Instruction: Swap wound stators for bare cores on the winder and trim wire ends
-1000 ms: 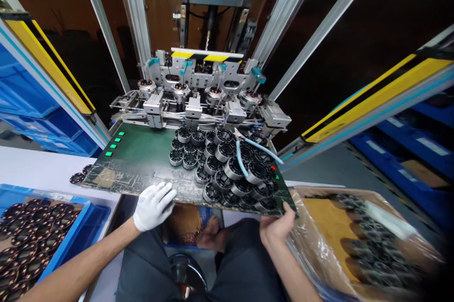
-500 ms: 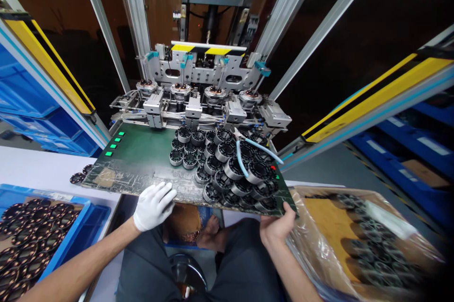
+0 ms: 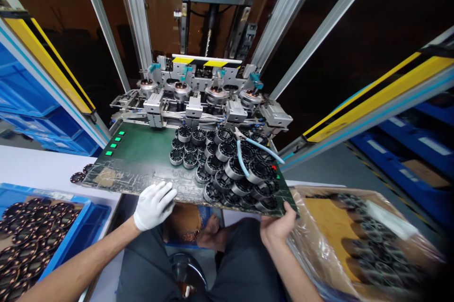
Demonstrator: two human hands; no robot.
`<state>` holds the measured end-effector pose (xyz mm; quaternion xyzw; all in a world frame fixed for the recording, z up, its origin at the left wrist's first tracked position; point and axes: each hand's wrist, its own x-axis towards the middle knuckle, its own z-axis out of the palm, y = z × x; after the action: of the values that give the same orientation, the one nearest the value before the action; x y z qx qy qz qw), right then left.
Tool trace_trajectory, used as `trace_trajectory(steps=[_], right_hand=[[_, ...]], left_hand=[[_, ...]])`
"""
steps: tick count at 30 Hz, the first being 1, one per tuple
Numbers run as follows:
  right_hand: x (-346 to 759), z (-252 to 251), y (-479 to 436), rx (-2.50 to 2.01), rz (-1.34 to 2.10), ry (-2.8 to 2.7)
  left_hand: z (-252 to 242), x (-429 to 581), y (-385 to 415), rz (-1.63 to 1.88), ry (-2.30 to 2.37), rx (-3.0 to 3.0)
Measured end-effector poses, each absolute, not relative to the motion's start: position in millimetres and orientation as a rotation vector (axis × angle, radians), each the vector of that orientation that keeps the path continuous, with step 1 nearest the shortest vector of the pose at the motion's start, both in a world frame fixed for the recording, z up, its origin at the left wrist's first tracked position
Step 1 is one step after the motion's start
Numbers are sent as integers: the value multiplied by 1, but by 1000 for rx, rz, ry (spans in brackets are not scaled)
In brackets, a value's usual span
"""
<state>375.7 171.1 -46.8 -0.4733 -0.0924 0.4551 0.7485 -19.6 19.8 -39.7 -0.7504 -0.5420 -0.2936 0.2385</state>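
Note:
My left hand, in a white glove, lies with fingers stretched out on the front edge of a worn green work table. At the table's front right corner my bare right hand grips the edge, thumb on top and fingers underneath, partly hidden. Between and beyond the hands stand stacked stator cores, metal rings with black inner parts. A pair of pliers with light-blue handles rests on top of the stack. Behind the table, a machine carries copper-wound stators on its round holders.
To the left is a blue bin of copper-wound stators, with loose ones by the table. A plastic-lined box with more cores stands right. Yellow side bars flank the machine. Green lit buttons mark the table's left side.
The machine's plate with the yellow-and-black striped bar has come down toward the holders. Both hands, the stack and the pliers stay where they were.

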Motion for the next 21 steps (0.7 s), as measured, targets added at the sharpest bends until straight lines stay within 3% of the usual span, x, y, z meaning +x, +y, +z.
trace_trajectory(steps=[21], right_hand=[[376,-49,170,-1016,1012,-235]], left_hand=[[-39,-20,19,-788,-1488,-2071]])
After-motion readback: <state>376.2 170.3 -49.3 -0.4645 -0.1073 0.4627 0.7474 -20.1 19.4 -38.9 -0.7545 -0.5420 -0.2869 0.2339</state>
